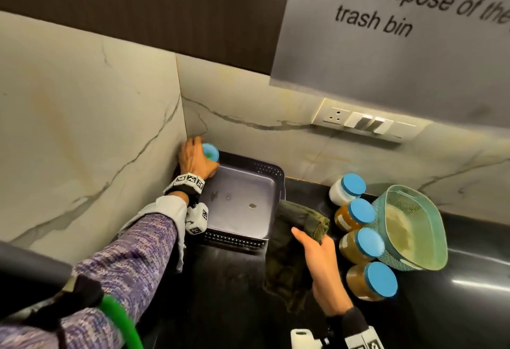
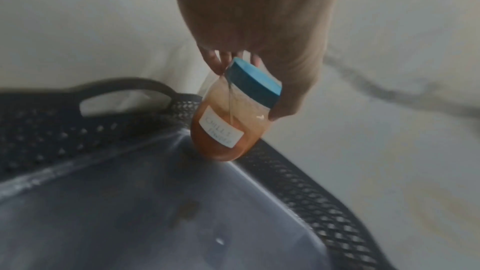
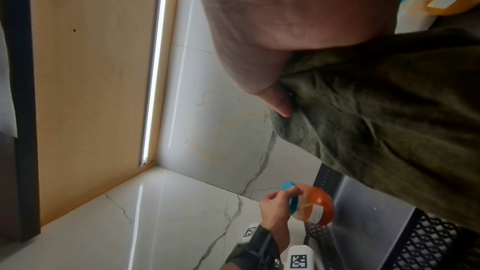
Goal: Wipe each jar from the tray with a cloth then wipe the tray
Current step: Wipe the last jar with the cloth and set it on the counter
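Left-wrist view: left hand (image 2: 259, 28) round "CHILLI"-labelled jar (image 2: 228, 122); right hand (image 1: 321, 260) gripping cloth (image 1: 295, 238).

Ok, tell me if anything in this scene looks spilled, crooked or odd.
The tray floor carries a few spots and smudges, like dried spills. The last jar, gripped by the left hand at the tray's far corner, is tilted rather than upright. The right hand holds the cloth.

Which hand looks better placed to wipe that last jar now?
The right hand: it already holds the cloth, while the left hand grips the jar at the tray corner.
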`<state>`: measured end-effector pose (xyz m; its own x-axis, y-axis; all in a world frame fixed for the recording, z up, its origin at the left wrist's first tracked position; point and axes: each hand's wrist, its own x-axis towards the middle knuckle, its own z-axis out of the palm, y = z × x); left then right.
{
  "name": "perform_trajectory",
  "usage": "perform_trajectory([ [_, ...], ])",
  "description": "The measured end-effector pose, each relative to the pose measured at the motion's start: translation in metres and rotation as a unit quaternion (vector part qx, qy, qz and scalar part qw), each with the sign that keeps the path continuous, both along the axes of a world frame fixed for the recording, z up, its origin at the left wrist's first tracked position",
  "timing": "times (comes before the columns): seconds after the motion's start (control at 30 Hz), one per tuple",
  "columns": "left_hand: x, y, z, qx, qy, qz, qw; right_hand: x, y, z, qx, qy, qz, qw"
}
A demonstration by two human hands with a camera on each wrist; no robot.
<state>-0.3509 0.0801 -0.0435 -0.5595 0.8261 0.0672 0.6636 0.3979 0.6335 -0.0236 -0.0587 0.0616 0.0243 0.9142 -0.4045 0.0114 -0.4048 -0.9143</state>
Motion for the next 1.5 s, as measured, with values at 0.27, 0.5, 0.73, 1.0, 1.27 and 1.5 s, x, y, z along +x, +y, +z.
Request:
perform_trajectory([
  [0.27,0.106,-0.108,0.04,0.194,-0.064,-0.057,0.977,-0.006,-0.012,-0.004,0.025,-0.012,-0.019,0.999],
  [0.5,0.158,-0.231,-0.006,0.142,-0.12,-0.146,0.972,-0.007,-0.04,-0.024,0.224,-0.218,0.042,0.949],
  [0.73,0.154,-0.269,-0.054,0.074,-0.123,-0.188,0.972,-0.009,-0.077,-0.077,0.295,-0.39,0.179,0.854],
  [1.0,0.15,-0.257,-0.064,0.072,-0.276,-0.212,0.935,-0.03,-0.077,-0.089,0.321,-0.444,0.346,0.762],
  [1.27,0.153,-0.256,-0.074,0.084,-0.338,-0.194,0.917,-0.042,-0.058,-0.086,0.251,-0.431,0.344,0.796],
  [1.5,0.154,-0.256,-0.08,0.111,-0.332,-0.186,0.918,-0.064,-0.086,-0.085,0.234,-0.407,0.375,0.8],
])
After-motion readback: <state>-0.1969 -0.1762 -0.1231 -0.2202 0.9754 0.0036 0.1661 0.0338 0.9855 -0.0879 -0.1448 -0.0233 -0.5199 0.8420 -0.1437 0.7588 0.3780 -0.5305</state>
